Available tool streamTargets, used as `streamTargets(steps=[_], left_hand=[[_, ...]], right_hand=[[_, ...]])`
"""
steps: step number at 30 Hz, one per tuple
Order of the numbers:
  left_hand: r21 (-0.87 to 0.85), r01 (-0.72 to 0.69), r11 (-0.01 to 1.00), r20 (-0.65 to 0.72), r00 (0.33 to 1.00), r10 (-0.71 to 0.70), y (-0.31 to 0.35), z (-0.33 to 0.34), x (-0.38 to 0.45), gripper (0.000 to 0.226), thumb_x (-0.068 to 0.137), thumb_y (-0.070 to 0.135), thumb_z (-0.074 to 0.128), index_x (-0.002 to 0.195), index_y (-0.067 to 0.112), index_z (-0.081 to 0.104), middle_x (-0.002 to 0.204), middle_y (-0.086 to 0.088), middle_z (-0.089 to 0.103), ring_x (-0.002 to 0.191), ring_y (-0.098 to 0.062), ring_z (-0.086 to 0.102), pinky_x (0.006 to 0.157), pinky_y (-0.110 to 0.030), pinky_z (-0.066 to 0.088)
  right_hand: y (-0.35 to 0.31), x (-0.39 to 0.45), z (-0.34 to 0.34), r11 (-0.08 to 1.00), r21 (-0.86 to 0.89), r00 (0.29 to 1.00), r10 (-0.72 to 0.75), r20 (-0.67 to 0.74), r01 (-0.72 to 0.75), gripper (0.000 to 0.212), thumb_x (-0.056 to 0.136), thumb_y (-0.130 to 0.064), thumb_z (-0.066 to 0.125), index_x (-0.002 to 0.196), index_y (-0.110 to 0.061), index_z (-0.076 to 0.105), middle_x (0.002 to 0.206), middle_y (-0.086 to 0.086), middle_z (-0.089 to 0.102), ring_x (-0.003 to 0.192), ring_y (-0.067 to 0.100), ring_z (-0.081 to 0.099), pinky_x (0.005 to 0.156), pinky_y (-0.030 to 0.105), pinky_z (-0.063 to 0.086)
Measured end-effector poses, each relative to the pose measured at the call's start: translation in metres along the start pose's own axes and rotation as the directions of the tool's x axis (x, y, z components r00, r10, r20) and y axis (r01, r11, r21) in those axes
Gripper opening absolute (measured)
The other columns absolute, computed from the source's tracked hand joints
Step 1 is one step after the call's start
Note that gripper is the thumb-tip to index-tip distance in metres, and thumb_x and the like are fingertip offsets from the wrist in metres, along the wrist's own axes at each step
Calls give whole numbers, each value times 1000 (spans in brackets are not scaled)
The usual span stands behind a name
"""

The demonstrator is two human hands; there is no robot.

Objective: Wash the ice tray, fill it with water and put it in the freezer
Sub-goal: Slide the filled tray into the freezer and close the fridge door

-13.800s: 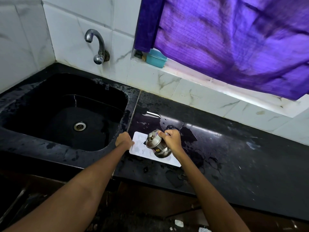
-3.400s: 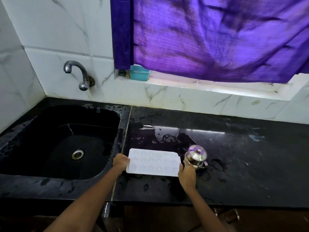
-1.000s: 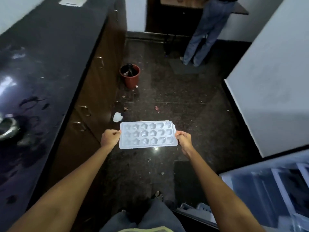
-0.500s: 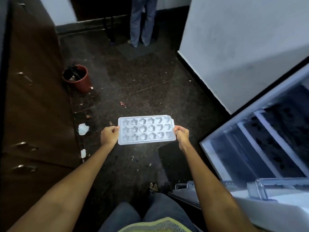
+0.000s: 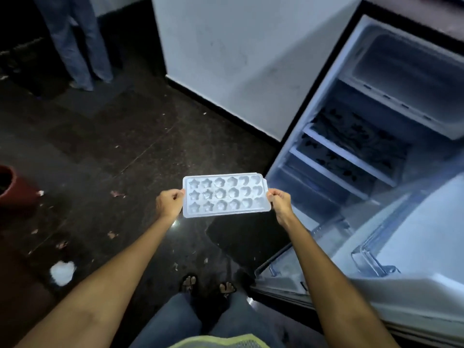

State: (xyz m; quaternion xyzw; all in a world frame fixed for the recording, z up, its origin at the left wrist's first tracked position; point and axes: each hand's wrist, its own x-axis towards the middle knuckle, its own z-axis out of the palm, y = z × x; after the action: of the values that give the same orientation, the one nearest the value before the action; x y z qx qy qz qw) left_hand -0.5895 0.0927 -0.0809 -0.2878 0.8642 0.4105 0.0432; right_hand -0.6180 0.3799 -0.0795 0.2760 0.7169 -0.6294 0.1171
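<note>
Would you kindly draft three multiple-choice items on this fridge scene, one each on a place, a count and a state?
1. Where is the white plastic ice tray?
A. on a fridge shelf
B. held over the dark floor
C. in the sink

2. How many rows of moulds does the tray have?
A. two
B. three
C. five

3. What state is the white fridge door in?
A. open
B. shut
C. removed

Answers:
1 B: the left hand and right hand each pinch one short end of the tray above the floor, left of the open fridge.
2 B: three rows show.
3 A: the shelves are exposed.
</note>
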Motion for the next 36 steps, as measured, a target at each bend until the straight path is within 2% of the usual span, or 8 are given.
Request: streamTargets(steps=[6, 11, 16, 19, 25, 28, 32, 36], left_hand=[[-105, -169, 980, 176, 967, 186, 64, 34, 41, 26, 88, 18, 59, 64, 8, 62, 65, -16, 60, 64, -22, 59, 64, -49, 56], [-192, -252, 949, 247, 923, 295, 129, 63, 43, 20, 88, 6, 57, 78, -4, 71, 70, -10, 59, 69, -20, 54, 62, -30, 41], [-248, -276, 929, 268, 901, 340, 182, 88, 41, 23, 87, 1, 55, 99, -7, 72, 89, -12, 68, 87, -16, 58, 77, -27, 45], [-268, -295, 917, 295, 881, 370, 206, 106, 39, 23, 86, 1, 56, 102, -6, 72, 105, -15, 72, 90, -18, 61, 78, -25, 45], [-268, -318, 909, 394, 825, 404, 228, 143, 26, 23, 87, -1, 57, 104, -6, 71, 110, -19, 71, 91, -18, 60, 80, -27, 46], [-262, -330, 907, 450, 789, 418, 232, 164, 11, 23, 88, -1, 57, 106, -7, 70, 111, -19, 70, 95, -23, 63, 81, -27, 46], [-246, -309, 919, 501, 771, 394, 233, 186, -2, 24, 90, 3, 59, 109, -7, 68, 113, -20, 69, 106, -34, 65, 93, -41, 53], [-240, -288, 927, 508, 776, 373, 242, 198, -9, 24, 89, 3, 60, 109, -8, 68, 113, -21, 69, 107, -34, 64, 95, -44, 52]], right_hand=[[-19, 4, -41, 995, 100, 979, 6, -202, 14, 30, 78, 14, 43, 68, -6, 63, 66, 4, 57, 57, 12, 49, 40, 14, 40], [-34, 15, -79, 979, 191, 946, -1, -323, 66, 28, 79, 12, 44, 70, -6, 63, 69, 2, 59, 59, 13, 49, 49, 21, 43], [-31, 21, -102, 941, 309, 898, 16, -440, 135, 28, 81, 11, 46, 71, -6, 65, 69, 2, 60, 59, 12, 51, 43, 14, 41], [-20, 22, -118, 932, 334, 875, 39, -483, 143, 30, 82, 8, 48, 67, -11, 65, 71, 2, 62, 62, 13, 54, 47, 16, 45], [1, 10, -157, 920, 353, 840, 51, -541, 172, 28, 85, 6, 49, 72, -12, 66, 75, 3, 64, 69, 16, 57, 58, 21, 48], [13, 3, -179, 909, 380, 790, 102, -604, 173, 18, 85, 4, 53, 85, -3, 69, 80, 5, 67, 74, 19, 61, 64, 25, 51], [21, 1, -203, 907, 389, 743, 145, -653, 165, 19, 85, 2, 55, 101, 3, 67, 93, 10, 65, 82, 20, 60, 69, 25, 51], [18, 10, -218, 917, 376, 732, 165, -661, 133, 21, 83, 2, 55, 100, 3, 68, 97, 13, 66, 91, 25, 61, 90, 39, 50]])
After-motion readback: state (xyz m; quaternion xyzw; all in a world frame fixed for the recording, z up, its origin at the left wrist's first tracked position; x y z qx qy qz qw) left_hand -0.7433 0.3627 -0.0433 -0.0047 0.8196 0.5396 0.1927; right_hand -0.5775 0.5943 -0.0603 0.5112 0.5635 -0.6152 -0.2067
